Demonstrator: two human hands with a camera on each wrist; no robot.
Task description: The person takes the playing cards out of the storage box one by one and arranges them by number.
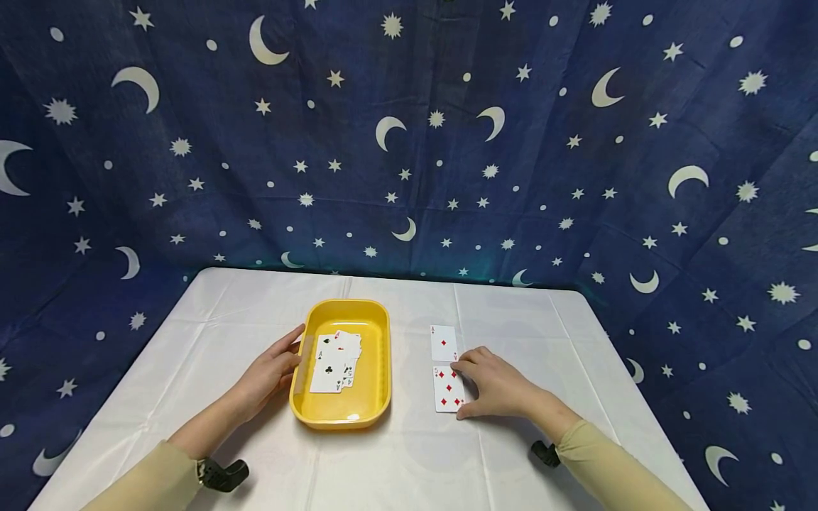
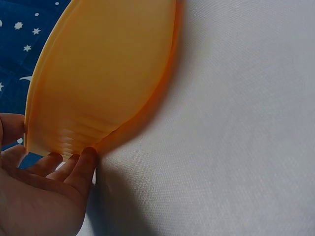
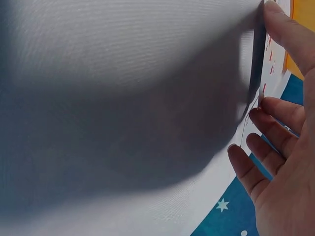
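My right hand (image 1: 498,387) pinches the five of diamonds (image 1: 447,392), a playing card, by its edge between thumb and fingers. In the right wrist view, the card (image 3: 268,61) is seen nearly edge-on, with the thumb at one end and fingertips at the other. Just beyond it lies the ace of diamonds (image 1: 442,342), face up. My left hand (image 1: 268,376) rests its fingertips against the left side of a yellow tray (image 1: 345,411); the left wrist view has them on the outer wall (image 2: 113,64). Inside the tray is a loose pile of cards (image 1: 329,369), an ace of clubs among those on top.
A white cloth covers the table (image 1: 409,461). Behind it hangs a dark blue curtain (image 1: 409,92) printed with moons and stars. Black straps with small devices sit at both wrists, the left one (image 1: 222,475) close above the cloth.
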